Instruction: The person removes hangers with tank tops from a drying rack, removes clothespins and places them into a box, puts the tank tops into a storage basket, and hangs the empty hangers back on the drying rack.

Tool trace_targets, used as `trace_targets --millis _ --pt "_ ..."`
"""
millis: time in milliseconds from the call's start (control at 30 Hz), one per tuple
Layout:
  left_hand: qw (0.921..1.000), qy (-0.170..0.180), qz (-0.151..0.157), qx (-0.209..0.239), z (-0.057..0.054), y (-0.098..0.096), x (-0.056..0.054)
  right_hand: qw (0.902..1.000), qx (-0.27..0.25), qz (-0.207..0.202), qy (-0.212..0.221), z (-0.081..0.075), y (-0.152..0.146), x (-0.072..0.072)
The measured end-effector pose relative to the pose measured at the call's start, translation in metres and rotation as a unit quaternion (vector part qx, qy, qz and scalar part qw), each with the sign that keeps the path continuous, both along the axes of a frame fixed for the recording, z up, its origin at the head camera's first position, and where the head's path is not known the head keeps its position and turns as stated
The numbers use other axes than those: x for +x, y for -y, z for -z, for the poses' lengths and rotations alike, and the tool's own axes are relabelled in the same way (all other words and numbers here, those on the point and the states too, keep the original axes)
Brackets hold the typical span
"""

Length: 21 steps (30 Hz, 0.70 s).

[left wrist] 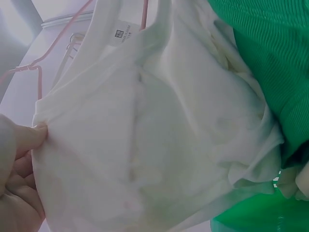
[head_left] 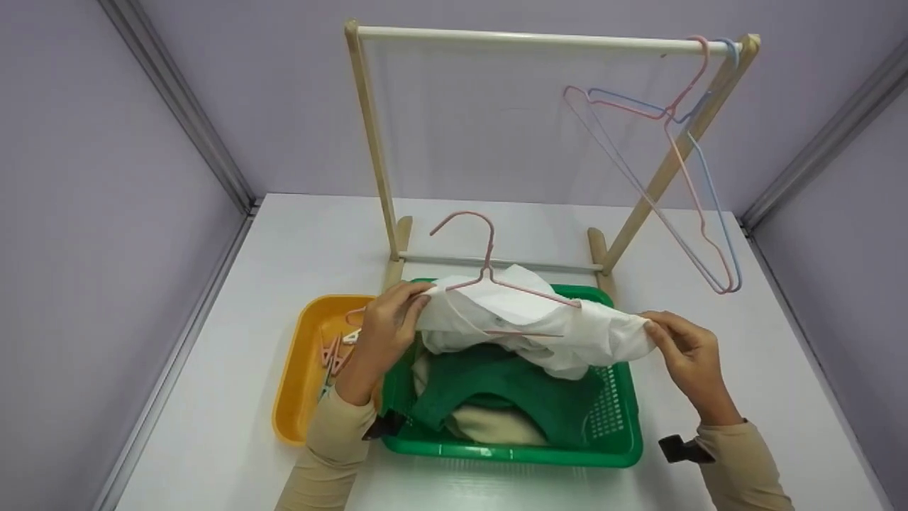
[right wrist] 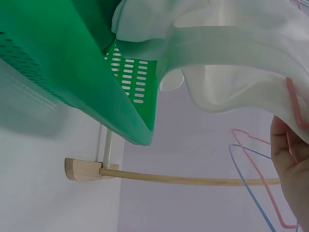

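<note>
A white shirt [head_left: 610,341] is stretched between my hands above the green basket. My left hand [head_left: 386,319] pinches the cloth at its left shoulder, thumb on top in the left wrist view. Out at the right end, my right hand [head_left: 684,355] pinches the edge of the shirt between thumb and fingers. A pink hanger [head_left: 490,245] sits in the shirt's neck, hook upward and pointing left. Its right arm goes under the cloth, and part of its lower bar shows below the neckline. A printed label [left wrist: 125,35] shows inside the collar.
The green basket [head_left: 511,454] holds a green garment [head_left: 482,369] and beige cloth [head_left: 496,426]. Left of it, a yellow tray [head_left: 291,397] contains several clothespins [head_left: 333,358]. Behind stands a wooden rack [head_left: 525,37], with a pink hanger [head_left: 686,85] and a blue hanger [head_left: 711,181] at its right end.
</note>
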<state>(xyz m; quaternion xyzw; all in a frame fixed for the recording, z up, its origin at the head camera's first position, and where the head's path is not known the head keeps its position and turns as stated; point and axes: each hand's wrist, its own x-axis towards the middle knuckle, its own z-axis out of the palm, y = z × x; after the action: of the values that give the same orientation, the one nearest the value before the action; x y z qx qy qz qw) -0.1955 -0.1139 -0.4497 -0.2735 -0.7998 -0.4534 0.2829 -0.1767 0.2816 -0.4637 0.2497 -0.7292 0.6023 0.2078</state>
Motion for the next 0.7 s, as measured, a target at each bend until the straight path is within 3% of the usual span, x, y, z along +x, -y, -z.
trace_targets --millis 133,300,433,533,700 --pt "1.0 0.0 0.0 0.006 0.0 0.003 0.0 0.9999 -0.009 0.009 0.009 0.002 -0.006 0.0" --pt "0.9998 0.002 -0.007 0.018 -0.001 0.007 0.0 0.9962 0.006 0.08 0.034 0.003 -0.015 0.002" --pt "0.9998 -0.014 -0.001 0.014 -0.002 0.006 0.0 0.9918 0.025 0.113 0.053 0.004 -0.016 0.002" --pt "0.9997 -0.023 0.003 0.002 -0.002 0.004 0.0 0.9898 0.032 0.121 0.068 0.004 -0.014 0.003" --pt "0.9999 -0.012 0.0 -0.01 0.001 0.001 0.003 0.993 0.043 0.094 0.058 0.004 -0.007 0.004"
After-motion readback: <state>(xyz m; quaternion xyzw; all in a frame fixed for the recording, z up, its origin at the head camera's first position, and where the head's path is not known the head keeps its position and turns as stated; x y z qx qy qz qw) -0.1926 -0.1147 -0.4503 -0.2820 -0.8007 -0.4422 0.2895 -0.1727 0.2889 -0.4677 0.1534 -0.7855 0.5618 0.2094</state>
